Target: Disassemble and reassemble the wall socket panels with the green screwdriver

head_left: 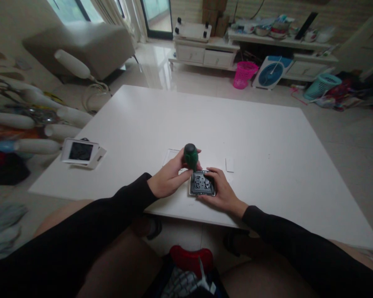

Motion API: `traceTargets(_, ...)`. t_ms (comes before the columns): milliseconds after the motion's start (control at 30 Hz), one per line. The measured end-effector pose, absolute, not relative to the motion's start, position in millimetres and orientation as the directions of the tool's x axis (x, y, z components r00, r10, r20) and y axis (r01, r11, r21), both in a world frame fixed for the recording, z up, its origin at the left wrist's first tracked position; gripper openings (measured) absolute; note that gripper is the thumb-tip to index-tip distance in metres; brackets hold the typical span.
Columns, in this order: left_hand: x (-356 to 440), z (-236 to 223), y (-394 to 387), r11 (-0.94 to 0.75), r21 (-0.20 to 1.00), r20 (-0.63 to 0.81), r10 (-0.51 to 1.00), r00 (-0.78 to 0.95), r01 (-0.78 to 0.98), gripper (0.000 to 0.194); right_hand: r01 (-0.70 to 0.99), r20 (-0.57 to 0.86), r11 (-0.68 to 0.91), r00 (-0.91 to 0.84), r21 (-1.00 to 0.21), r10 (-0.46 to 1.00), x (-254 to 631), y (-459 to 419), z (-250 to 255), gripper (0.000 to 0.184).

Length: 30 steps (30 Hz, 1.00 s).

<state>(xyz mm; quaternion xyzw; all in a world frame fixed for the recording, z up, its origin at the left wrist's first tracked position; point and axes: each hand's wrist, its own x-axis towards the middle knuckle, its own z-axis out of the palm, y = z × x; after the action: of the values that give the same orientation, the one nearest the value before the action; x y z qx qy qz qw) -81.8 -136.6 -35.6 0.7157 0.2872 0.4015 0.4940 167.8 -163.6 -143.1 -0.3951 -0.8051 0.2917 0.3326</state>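
Noted in left hand (169, 179): thick green-handled screwdriver (191, 157) with dark rounded cap, seen nearly end-on and so judged close to upright. Left fingers drawn narrow around the handle, thumb toward the lower side. Noted under right hand (222, 190): black square module (202, 183) with raised, pale-glinting fittings and a white rim, lying near the close edge of the white rectangular tabletop (267, 136). Right fingers spread just enough to span the module, thumb at the near side, fingertips over the far right part.

Screwdriver located above the far left corner of the module. Unable to tell tip contact or seating from this view, with the handle and left hand covering most of the shaft.

Recommended, by judgement: seat the tip fully before turning; align the shaft square to the module face; press straight down and turn slowly, to limit slipping across the fittings. Brace the module flat with the right hand, well clear of the tip's likely slip path. Avoid leaning on one corner, for risk of tipping.

Also recorded: thin white square frame (169, 156) lying partly behind the left hand; small white rectangular plate (229, 165) beyond the right hand, apart from the module.
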Motion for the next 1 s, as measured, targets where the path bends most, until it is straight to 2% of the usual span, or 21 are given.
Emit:
traceTargets(100, -81, -38, -136, -0.334, 0.942, 0.277, 0.813, 0.513, 0.020, 0.037, 0.450, 0.304, 0.518, -0.466, -0.727, 0.831, 168, -163, -143, 0.080)
traceTargets(267, -77, -38, -136, -0.354, 0.934, 0.289, 0.835, 0.469, 0.055, 0.030, 0.449, 0.307, 0.523, -0.468, -0.725, 0.828, 167, -163, -142, 0.079)
traceTargets(400, -77, -35, -136, -0.313, 0.948, 0.262, 0.859, 0.440, 0.048, 0.049, 0.456, 0.299, 0.516, -0.466, -0.725, 0.833, 167, -164, -141, 0.078)
traceTargets(500, -76, -32, -136, -0.238, 0.971, 0.206, 0.879, 0.430, 0.021, 0.055, 0.455, 0.305, 0.519, -0.465, -0.723, 0.831, 167, -164, -142, 0.078)
traceTargets(600, -76, -31, -136, -0.256, 0.966, 0.220, 0.876, 0.429, 0.026, 0.049, 0.452, 0.301, 0.521, -0.472, -0.724, 0.829, 167, -163, -143, 0.080)
traceTargets(733, -78, -35, -137, -0.338, 0.941, 0.276, 0.809, 0.519, 0.026, 0.040, 0.464, 0.291, 0.514, -0.470, -0.722, 0.833, 167, -163, -143, 0.080)
traceTargets(1000, -75, -40, -140, -0.302, 0.953, 0.254, 0.844, 0.473, 0.027, 0.032, 0.461, 0.297, 0.514, -0.465, -0.723, 0.834, 166, -164, -142, 0.079)
